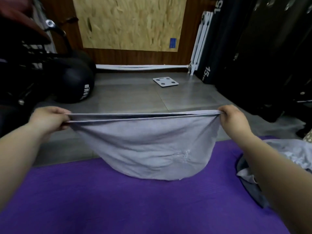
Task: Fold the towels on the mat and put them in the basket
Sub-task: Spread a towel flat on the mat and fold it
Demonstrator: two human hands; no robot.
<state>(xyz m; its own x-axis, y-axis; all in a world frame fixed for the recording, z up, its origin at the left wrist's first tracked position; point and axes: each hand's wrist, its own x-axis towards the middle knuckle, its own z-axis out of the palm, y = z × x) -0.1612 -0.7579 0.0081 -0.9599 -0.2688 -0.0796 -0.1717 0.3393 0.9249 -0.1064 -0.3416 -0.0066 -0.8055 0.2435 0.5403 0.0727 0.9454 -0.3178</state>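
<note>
We hold a grey towel (145, 146) doubled over above the purple mat (101, 200), our left hand (49, 118) and right hand (233, 117) each pinching its two top edges at a corner, more grey towels (287, 154) heaped at our right, a white scale (165, 81) beyond.
</note>
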